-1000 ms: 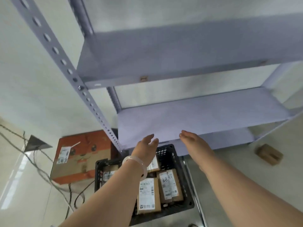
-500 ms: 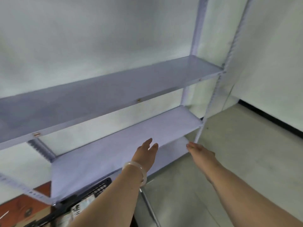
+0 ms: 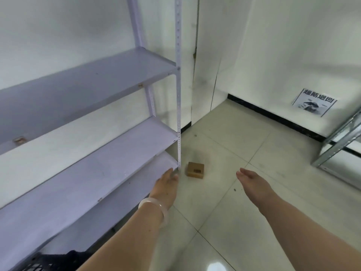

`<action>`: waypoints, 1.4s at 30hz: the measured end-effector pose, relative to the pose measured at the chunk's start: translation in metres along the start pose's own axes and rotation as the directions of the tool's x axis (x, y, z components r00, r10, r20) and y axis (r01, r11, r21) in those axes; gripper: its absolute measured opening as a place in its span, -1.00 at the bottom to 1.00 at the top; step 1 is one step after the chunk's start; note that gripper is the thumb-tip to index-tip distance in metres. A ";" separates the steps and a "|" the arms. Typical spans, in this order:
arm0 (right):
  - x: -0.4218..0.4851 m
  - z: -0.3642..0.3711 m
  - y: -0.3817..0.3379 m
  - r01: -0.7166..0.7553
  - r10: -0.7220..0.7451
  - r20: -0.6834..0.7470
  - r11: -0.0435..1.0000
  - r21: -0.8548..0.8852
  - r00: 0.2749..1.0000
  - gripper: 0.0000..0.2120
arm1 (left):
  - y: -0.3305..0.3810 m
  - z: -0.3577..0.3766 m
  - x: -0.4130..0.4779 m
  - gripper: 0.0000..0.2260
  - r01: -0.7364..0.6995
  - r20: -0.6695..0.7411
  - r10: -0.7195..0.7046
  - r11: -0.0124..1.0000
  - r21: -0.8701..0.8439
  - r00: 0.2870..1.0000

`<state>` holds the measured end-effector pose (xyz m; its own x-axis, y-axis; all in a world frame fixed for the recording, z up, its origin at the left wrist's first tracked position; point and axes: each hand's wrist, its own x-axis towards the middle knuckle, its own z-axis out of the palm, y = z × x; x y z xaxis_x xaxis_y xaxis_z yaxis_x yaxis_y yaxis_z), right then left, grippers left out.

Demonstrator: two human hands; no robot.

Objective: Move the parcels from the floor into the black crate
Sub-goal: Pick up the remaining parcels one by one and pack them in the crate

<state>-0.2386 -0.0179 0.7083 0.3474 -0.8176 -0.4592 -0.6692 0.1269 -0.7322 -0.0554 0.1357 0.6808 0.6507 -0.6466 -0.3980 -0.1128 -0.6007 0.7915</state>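
Note:
A small brown cardboard parcel [image 3: 195,169] with a barcode label lies on the tiled floor beside the foot of the shelf post. My left hand [image 3: 166,187], with a pale bangle on the wrist, reaches forward with straight fingers and holds nothing; it is just left of and nearer than the parcel. My right hand [image 3: 252,181] is stretched out flat, empty, to the right of the parcel. Only a corner of the black crate [image 3: 45,262] shows at the bottom left, under my left forearm.
A pale purple metal shelf unit [image 3: 93,173] fills the left side, its upright post [image 3: 178,94] standing next to the parcel. A second metal rack [image 3: 340,141] stands at the right. A printed paper sign [image 3: 313,102] hangs on the far wall.
My view has swung right, from the crate full of parcels to the room's corner. The crate has slid almost out of sight and the parcel on the floor has come into view ahead of both hands.

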 end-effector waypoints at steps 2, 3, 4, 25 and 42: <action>0.028 -0.003 0.001 -0.017 0.017 0.008 1.000 -0.006 1.000 -0.53 | -0.001 0.009 0.025 -0.58 0.028 0.042 -0.028 1.000 -0.006 0.999; 0.044 -0.004 0.001 -0.023 0.024 0.013 1.000 -0.016 1.000 -0.53 | 0.003 0.015 0.039 -0.58 0.055 0.064 -0.054 0.999 -0.002 0.996; 0.062 -0.003 -0.002 -0.028 0.029 0.018 0.999 -0.024 0.999 -0.52 | 0.007 0.021 0.055 -0.58 0.068 0.076 -0.065 0.997 -0.036 0.995; 0.578 0.151 0.172 -0.302 0.347 0.142 0.916 -0.264 0.927 -0.55 | -0.156 0.234 0.543 -0.57 0.275 0.219 -0.320 0.938 0.213 0.922; 0.803 0.334 0.283 0.352 0.017 0.473 0.645 -0.678 0.881 -0.43 | -0.354 0.375 0.662 -0.59 0.625 0.261 -0.572 0.748 -0.225 0.778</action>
<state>0.0699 -0.4510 -0.0359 0.6057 -0.4522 -0.6547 -0.7549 -0.5867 -0.2931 0.1340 -0.2560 -0.0368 0.3750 -0.2823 -0.8830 0.4910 -0.7475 0.4475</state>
